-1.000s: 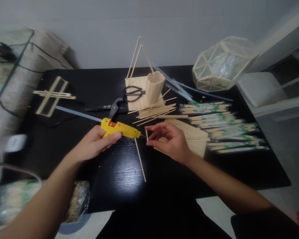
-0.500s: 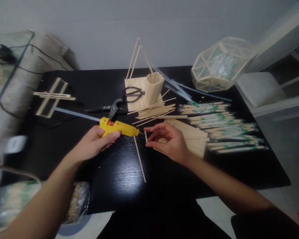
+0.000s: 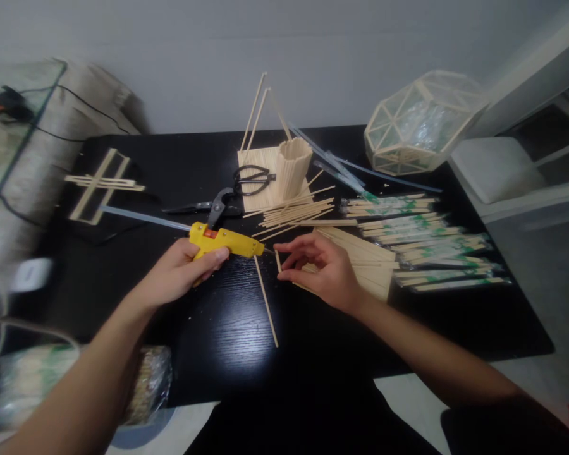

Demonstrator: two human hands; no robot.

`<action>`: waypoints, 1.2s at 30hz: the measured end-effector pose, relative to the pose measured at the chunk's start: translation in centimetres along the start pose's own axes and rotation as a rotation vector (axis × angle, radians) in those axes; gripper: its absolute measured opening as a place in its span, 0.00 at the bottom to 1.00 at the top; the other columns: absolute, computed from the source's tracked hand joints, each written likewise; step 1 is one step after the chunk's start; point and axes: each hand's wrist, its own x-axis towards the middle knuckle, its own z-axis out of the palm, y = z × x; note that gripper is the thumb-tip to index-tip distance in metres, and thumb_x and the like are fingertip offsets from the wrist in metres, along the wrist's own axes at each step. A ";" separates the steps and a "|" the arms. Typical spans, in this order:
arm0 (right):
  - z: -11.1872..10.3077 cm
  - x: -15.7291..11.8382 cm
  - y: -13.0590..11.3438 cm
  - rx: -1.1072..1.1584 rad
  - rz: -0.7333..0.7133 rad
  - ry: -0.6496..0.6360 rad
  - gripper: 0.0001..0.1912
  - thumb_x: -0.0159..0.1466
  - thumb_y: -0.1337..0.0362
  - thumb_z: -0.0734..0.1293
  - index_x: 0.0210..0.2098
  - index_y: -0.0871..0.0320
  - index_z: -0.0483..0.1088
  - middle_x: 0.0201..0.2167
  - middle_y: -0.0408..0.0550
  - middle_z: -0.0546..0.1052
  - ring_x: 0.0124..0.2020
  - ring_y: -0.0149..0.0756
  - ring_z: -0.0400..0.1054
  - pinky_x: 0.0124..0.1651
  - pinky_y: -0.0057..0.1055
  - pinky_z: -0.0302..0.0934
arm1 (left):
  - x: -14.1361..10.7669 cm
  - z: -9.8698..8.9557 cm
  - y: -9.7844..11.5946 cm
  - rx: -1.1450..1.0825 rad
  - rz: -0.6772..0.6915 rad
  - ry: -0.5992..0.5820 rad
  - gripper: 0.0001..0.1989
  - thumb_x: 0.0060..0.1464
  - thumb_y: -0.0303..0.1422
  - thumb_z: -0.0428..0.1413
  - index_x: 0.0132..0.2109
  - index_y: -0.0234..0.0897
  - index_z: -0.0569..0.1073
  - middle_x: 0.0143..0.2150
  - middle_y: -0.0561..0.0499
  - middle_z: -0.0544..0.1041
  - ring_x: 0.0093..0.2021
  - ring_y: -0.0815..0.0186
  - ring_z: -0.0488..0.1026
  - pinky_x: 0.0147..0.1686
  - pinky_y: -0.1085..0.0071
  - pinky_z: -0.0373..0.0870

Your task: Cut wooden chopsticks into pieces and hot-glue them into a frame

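My left hand (image 3: 183, 272) is wrapped round a yellow glue gun (image 3: 227, 242), whose nozzle points right. A translucent glue stick (image 3: 145, 218) juts from the gun's back end. Between thumb and fingertips, my right hand (image 3: 320, 268) pinches a short piece of wooden stick (image 3: 278, 261), held near the nozzle tip. Whether nozzle and piece touch, I cannot tell. Below the gun, one long thin stick (image 3: 266, 302) lies on the black table (image 3: 208, 379). Under and beyond my right hand is a flat panel of sticks (image 3: 374, 278).
Loose sticks (image 3: 298, 213), scissors (image 3: 253, 180) and pliers (image 3: 220, 205) lie behind the gun. A stick cup (image 3: 294, 167) stands on a square stick base (image 3: 253, 201). Wrapped chopsticks (image 3: 431, 246) lie right, a faceted frame (image 3: 420, 126) back right, a crossed stick frame (image 3: 97, 189) left.
Almost nothing differs. The glue gun has shifted very slightly left and down at its back end; my right hand holds the short piece in the same place.
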 end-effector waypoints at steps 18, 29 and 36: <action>-0.5 0.3 -1.2 -0.055 -0.037 0.218 0.26 0.52 0.60 0.85 0.45 0.50 0.73 0.46 0.46 0.86 0.32 0.38 0.81 0.35 0.37 0.78 | 0.3 0.0 0.4 0.063 0.082 0.151 0.20 0.61 0.50 0.61 0.35 0.36 0.81 0.29 0.49 0.81 0.21 0.70 0.68 0.23 0.72 0.67; -1.0 0.8 0.3 -0.056 0.017 0.170 0.28 0.51 0.58 0.85 0.46 0.51 0.73 0.48 0.48 0.85 0.32 0.37 0.80 0.35 0.37 0.78 | 1.3 -1.1 -0.4 0.684 0.066 0.562 0.23 0.62 0.42 0.56 0.60 0.38 0.73 0.40 0.47 0.80 0.34 0.60 0.75 0.38 0.67 0.69; -1.2 1.0 0.8 -0.050 0.021 0.172 0.27 0.51 0.60 0.85 0.46 0.51 0.73 0.47 0.47 0.85 0.33 0.36 0.80 0.39 0.38 0.79 | 2.0 -1.0 -1.3 0.786 0.118 0.466 0.25 0.58 0.35 0.53 0.62 0.34 0.72 0.47 0.39 0.79 0.47 0.47 0.76 0.52 0.52 0.71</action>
